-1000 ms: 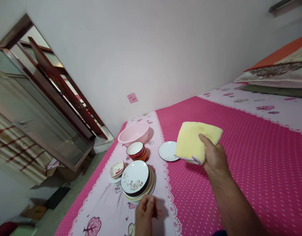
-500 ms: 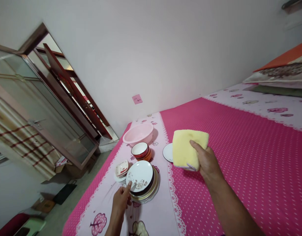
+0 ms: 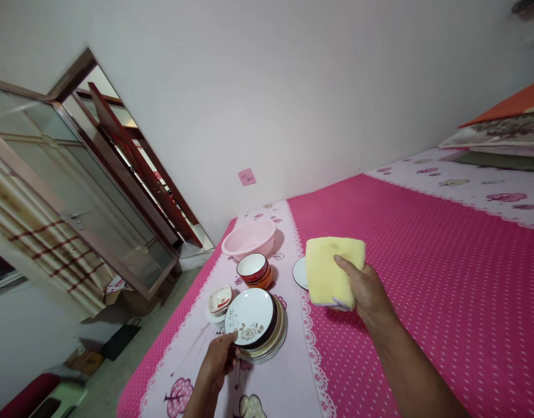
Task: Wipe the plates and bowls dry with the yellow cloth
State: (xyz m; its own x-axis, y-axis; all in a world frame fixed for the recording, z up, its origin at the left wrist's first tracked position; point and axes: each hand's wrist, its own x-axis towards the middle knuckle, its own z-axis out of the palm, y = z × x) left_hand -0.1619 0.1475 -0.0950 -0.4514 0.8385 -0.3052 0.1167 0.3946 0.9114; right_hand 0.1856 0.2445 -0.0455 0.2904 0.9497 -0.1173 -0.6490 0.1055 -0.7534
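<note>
With its thumb on the rim, my left hand (image 3: 220,355) grips a white plate (image 3: 250,316) with a dark edge and a brown flower pattern. That plate tops a stack of plates (image 3: 279,339), whose lower rims show on the right. My right hand (image 3: 371,293) holds a folded yellow towel (image 3: 330,273) above the pink bedspread, thumb on top and fingers hidden beneath. Partly behind the towel lies another white plate (image 3: 299,273). Red and orange bowls (image 3: 253,267) stand stacked beyond the plates. Small square dishes (image 3: 220,298) sit on small saucers to the left.
A pink basin (image 3: 252,239) stands behind the bowls, near the wall. Pillows (image 3: 506,130) lie at the far right of the bed (image 3: 428,261). On the left, a glass-panelled door (image 3: 97,191) stands ajar beyond the bed's edge. A pink note (image 3: 246,177) is on the wall.
My left thumb has shifted from over the top plate's face to its rim, and that plate sits slightly left on the stack. The right hand still holds the towel, a little lower.
</note>
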